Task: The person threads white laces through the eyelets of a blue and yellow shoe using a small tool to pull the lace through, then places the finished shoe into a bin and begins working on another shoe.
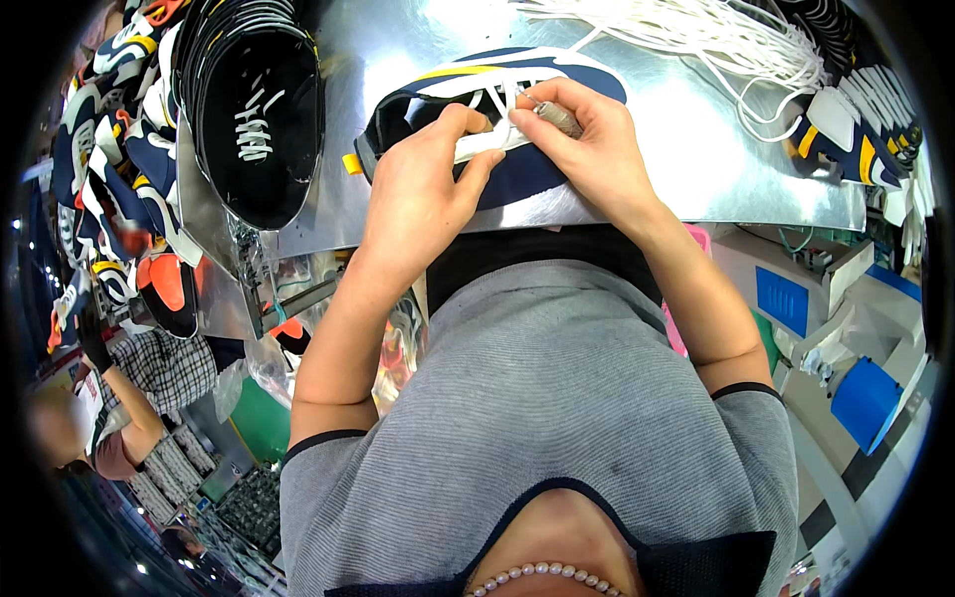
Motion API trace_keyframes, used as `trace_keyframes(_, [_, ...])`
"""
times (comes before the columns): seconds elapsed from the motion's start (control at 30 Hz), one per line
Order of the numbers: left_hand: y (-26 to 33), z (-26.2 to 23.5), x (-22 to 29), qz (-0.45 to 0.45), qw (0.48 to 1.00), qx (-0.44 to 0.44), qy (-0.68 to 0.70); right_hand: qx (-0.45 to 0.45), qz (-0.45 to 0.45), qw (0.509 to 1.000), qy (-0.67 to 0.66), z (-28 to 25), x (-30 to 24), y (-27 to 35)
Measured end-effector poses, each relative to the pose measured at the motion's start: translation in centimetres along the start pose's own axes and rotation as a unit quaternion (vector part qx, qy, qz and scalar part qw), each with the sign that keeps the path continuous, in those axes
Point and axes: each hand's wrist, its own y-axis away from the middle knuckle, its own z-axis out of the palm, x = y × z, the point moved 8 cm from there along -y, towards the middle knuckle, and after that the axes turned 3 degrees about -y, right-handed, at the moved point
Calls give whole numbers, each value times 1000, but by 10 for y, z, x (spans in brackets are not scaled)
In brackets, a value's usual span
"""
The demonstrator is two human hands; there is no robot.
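- Head view: navy shoe (524,179) lies on its side on the metal table (716,184), upper ctr of frame, yellow tab (352,164) twd L.
- L hand (423,184): half open, thumb & fingers apart at the shoe's white lacing edge; can't tell if it grips.
- R hand (587,134): closed, fingers curled round a hand tool (559,119) w/ stubby handle; thumb & forefinger meet by the white lace (502,104).
- Nearby: lace bundle (696,40) upper R; black oval bin (288,184) w/ short white bits upper L.
- Risks (my judgement): tool's thin metal end could slip & prick L fingers, being so close, or scuff the upper if pushed at a bad angle; lace could twist if pulled unevenly; loose loops could tangle if dragged.
- Brands/labels: no writing legible on shoe or tool.
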Motion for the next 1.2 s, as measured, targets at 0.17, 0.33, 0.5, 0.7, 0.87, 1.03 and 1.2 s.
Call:
trace_keyframes(0.17, [0,5,-1,-26,999,12,-44,-57,57,997,11,-3,-6,31])
trace_keyframes(0.33, [2,3,2,15,998,54,-38,-65,63,995,41,0,-3,40])
trace_keyframes(0.5, [0,4,6,79,995,50,-21,-59,68,996,12,2,4,34])
trace_keyframes(0.7, [6,6,11,197,978,56,-44,-89,272,944,-165,14,22,35])
trace_keyframes(0.87, [8,6,3,112,992,45,-26,-77,153,985,-22,10,2,31])
trace_keyframes(1.03, [5,5,3,116,993,2,0,-70,172,981,-52,14,5,28])
trace_keyframes(1.2, [16,15,9,129,991,-44,-6,-114,184,976,-2,20,4,27])
